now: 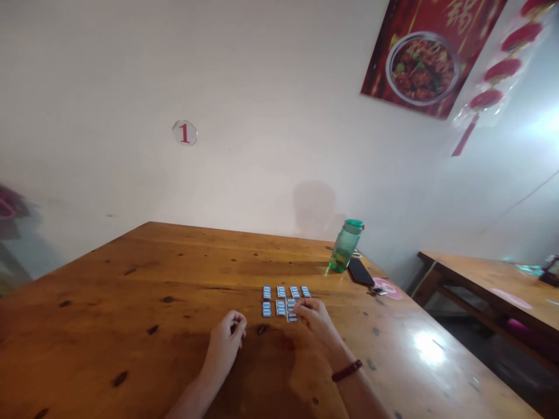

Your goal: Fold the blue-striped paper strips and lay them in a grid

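Small blue-and-white cards (280,292) lie flat in two rows on the wooden table (196,267). My right hand (317,319) is at the right end of the nearer row, thumb and fingers pinched at the edge of a blue-and-white card (292,317). That card lies just below another one, and the fingertips partly cover both. To the left of the rows, apart from the cards, my left hand (227,337) rests low over the tabletop. Its fingers are curled toward the thumb, and whatever is inside them is hidden.
A green bottle (346,247) stands near the back right edge, beside a black phone (360,272). A pink round sticker (387,288) and small dark items lie close by. Another wooden table (489,276) stands to the right. Behind is a white wall (244,116).
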The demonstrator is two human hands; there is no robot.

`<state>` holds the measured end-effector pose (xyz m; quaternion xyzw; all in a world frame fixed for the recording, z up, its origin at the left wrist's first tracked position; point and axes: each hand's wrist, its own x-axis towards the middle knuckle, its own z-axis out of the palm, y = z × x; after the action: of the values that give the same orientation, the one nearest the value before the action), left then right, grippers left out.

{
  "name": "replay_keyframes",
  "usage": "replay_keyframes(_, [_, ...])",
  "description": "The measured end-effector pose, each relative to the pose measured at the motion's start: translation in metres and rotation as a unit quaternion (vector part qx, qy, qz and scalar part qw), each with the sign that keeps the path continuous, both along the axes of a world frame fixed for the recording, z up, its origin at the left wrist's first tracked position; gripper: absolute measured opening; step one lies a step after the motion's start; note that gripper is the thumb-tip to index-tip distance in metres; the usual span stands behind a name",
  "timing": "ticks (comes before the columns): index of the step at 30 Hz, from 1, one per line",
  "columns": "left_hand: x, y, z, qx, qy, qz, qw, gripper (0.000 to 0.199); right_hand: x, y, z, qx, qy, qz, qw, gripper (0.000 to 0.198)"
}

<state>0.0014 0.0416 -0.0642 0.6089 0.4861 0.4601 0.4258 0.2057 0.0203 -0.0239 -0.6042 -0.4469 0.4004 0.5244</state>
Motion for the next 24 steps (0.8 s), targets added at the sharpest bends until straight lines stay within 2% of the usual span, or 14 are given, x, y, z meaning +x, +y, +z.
replay_keyframes(6, [0.001, 0.003, -0.004, -0.002, -0.002, -0.01, 1.0, 0.023, 0.009, -0.022, -0.019, -0.044, -0.055, -0.038, 0.997, 0.014])
replay_keyframes(11, [0.0, 0.004, -0.007, 0.005, -0.001, -0.014, 1.0, 0.022, 0.006, -0.019, -0.034, -0.058, -0.131, -0.077, 0.987, 0.012])
replay_keyframes(16, [0.0, 0.005, -0.009, 0.008, -0.001, -0.014, 1.0, 0.021, -0.001, -0.012, -0.038, -0.07, -0.21, -0.107, 0.969, 0.011])
replay_keyframes(24, [0.0, 0.003, -0.004, 0.009, 0.009, -0.017, 1.0, 0.022, -0.008, -0.017, -0.036, -0.098, -0.322, -0.122, 0.934, 0.014])
